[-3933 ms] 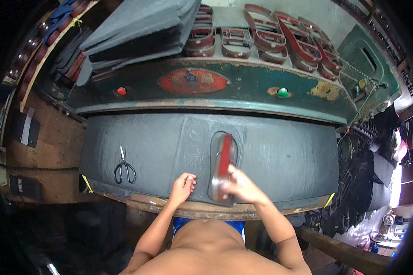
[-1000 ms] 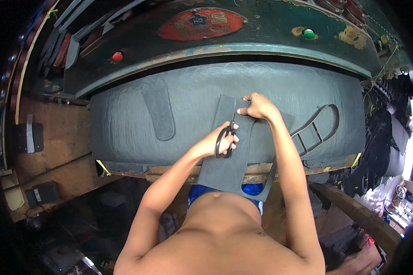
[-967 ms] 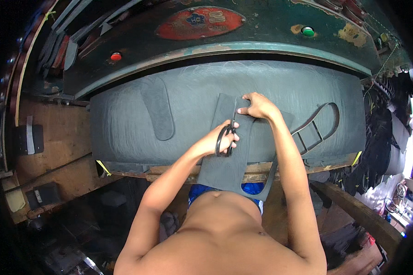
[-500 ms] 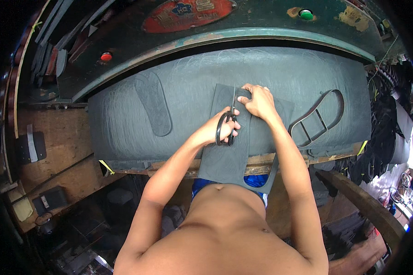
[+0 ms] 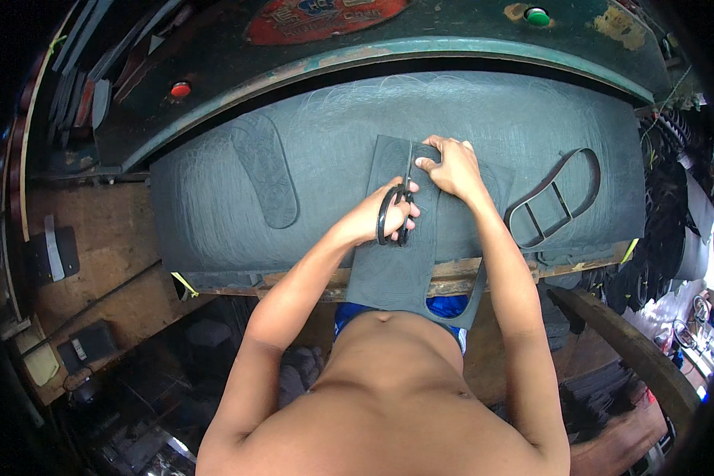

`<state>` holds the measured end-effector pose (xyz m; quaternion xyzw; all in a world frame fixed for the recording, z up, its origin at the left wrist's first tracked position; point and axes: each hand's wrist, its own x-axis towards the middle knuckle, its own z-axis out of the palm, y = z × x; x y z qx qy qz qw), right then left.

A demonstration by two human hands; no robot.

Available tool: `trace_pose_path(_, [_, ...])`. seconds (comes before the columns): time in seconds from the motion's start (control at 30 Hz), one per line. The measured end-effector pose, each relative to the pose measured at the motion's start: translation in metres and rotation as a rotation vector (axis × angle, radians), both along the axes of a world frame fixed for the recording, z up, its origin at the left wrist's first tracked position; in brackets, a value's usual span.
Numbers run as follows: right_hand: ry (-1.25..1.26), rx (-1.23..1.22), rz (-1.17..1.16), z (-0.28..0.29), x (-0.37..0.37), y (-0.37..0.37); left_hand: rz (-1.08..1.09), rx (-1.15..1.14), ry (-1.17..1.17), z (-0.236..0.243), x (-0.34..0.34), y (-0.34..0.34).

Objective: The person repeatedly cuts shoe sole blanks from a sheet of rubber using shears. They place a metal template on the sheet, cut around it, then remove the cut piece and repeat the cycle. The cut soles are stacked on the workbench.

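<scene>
- My scissors: glossy black handles, metal blades.
- The sheet before me: matt, rubbery-looking.
- Sole: equally matt.
- Counter: scuffed top, rough wood edge.
- Die: metal, dull sheen.
- Machine: chipped paint.
- My shorts: smooth cloth.

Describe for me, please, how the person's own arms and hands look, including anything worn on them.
The left arm and right arm are bare, without sleeves. The left hand and right hand are ungloved; no watch or bracelet shows at either wrist.
</scene>
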<state>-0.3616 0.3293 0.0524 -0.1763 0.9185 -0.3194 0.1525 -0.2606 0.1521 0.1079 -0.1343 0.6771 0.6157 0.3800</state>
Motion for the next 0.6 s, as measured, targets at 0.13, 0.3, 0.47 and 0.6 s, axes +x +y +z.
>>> trace_pose_path(0.13, [-0.011, 0.003, 0.001, 0.001, -0.001, 0.001, 0.005, 0.012, -0.011, 0.001, -0.001, 0.0])
trace_pose_path(0.3, [0.06, 0.0, -0.003, -0.001, 0.004, -0.001, -0.003, 0.031, -0.097, 0.003, -0.005, -0.003])
trace_pose_path(0.47, [0.275, -0.045, -0.072, -0.008, 0.017, -0.006, -0.033, 0.131, -0.244, 0.016, -0.021, -0.014])
trace_pose_path(0.6, [0.401, -0.077, -0.108, -0.011, 0.026, -0.012, -0.099, 0.097, -0.311, 0.03, -0.042, -0.019])
